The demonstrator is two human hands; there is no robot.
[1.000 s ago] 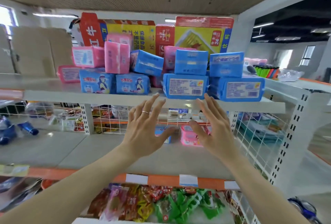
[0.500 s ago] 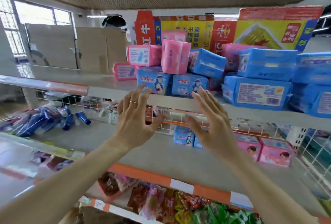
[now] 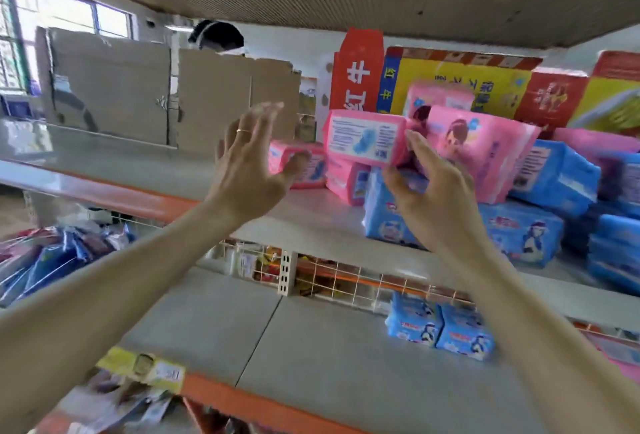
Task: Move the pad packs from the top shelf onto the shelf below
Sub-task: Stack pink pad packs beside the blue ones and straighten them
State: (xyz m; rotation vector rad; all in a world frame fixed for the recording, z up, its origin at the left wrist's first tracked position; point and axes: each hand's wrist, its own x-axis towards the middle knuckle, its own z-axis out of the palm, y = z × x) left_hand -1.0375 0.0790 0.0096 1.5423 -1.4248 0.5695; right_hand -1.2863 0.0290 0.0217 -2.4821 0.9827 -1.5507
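Observation:
Pink and blue pad packs are piled on the top shelf (image 3: pixel 311 222). One pink pack (image 3: pixel 365 137) lies on top of the pile's left end, label facing me. My left hand (image 3: pixel 247 166) is raised with fingers spread, just left of that pack, its thumb in front of a lower pink pack (image 3: pixel 301 165). My right hand (image 3: pixel 436 198) is up at the pack's right end, fingers straight, fingertips near its corner; contact is unclear. Behind it stands another pink pack (image 3: pixel 478 149). Two blue packs (image 3: pixel 440 328) sit on the shelf below (image 3: pixel 277 347).
Flattened cardboard (image 3: pixel 166 94) and printed red-and-yellow cartons (image 3: pixel 450 83) stand behind the pile. A person's head (image 3: pixel 216 35) shows above the cardboard. White wire mesh (image 3: pixel 346 281) backs the lower shelf. Blue bags (image 3: pixel 59 260) lie at far left; snack packets fill the shelf underneath.
The view has swung left and closer to the top shelf. Both hands have risen from below the shelf edge to the level of the pink packs on the pile's left end.

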